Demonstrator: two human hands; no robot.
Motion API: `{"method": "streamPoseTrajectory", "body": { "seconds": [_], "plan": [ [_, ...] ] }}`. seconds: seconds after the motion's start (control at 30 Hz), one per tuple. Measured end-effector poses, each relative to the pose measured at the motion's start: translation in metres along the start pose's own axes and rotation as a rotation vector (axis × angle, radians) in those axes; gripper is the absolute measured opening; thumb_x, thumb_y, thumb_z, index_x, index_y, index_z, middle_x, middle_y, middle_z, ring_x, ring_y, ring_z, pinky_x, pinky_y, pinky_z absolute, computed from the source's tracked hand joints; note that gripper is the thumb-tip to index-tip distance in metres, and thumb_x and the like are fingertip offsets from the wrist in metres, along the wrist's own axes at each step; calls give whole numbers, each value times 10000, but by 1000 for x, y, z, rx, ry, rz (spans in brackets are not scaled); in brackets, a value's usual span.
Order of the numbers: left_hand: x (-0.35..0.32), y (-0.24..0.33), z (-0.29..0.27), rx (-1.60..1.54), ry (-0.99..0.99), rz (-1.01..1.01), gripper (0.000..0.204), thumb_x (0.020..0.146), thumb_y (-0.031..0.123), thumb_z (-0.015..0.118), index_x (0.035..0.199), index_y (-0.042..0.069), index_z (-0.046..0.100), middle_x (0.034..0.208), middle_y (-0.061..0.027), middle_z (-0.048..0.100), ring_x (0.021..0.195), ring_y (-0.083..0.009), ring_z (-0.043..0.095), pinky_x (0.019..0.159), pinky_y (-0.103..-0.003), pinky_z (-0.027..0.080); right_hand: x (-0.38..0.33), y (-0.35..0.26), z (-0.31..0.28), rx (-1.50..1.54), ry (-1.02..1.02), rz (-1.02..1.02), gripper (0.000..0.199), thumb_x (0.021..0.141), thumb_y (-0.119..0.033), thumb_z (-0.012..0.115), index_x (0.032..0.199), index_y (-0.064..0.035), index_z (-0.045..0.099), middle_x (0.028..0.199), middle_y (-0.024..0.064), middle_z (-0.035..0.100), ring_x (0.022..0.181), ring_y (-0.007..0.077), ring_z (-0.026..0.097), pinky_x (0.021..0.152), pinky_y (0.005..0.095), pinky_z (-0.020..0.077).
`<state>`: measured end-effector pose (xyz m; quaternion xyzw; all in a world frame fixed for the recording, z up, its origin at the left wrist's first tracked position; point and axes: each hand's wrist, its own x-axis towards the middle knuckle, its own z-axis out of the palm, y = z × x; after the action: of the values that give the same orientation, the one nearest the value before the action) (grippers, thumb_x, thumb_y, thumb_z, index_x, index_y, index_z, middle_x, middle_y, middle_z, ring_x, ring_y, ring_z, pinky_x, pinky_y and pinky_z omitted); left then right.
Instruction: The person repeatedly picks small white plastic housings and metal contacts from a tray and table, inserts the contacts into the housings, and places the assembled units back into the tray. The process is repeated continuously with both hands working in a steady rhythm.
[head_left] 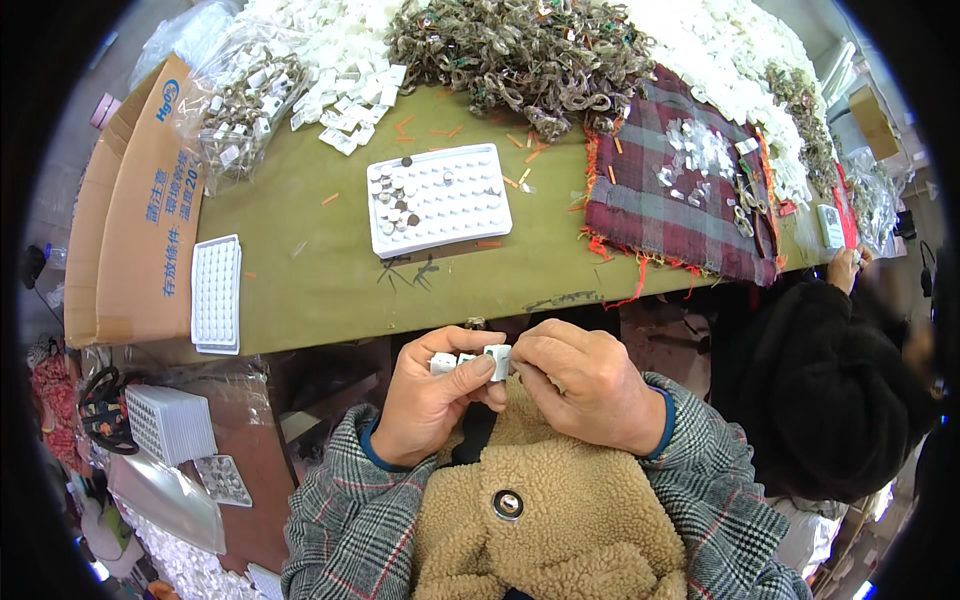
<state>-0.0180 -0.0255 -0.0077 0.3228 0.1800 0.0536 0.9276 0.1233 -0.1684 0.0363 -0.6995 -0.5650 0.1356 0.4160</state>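
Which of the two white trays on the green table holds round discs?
The tray farther right: discs cluster toward its left side; the tray beside the cardboard box shows none.

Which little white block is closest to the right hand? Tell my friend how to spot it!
Find the big fuzzy tan cloth in front of the person. Just above it, the left hand holds a few small white blocks. Spot the rightmost block: unlike the others, it sits right next to the right hand.

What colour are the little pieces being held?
The pieces are mostly white, seen best in the head view.
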Motion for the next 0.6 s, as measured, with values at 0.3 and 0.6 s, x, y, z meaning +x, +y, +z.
{"method": "streamPoseTrajectory", "body": {
  "seconds": [0.3,0.6],
  "plan": [
    [1,-9,5,200,99,32,222,926,68,693,1125,-30,674,890,-88,706,734,-124,686,672,-251,588,-3,-1,-1,-168,-95,-9,135,733,17,661,825,-6,565,715,122,505,545,304,568,469,392,480],
    [7,-15,7,355,142,69,226,934,65,680,1138,-33,667,884,-89,703,730,-129,684,682,-263,589,-1,3,1,-218,-133,40,160,750,-56,703,765,-12,549,716,136,534,564,315,609,499,391,527]
  ]
}}
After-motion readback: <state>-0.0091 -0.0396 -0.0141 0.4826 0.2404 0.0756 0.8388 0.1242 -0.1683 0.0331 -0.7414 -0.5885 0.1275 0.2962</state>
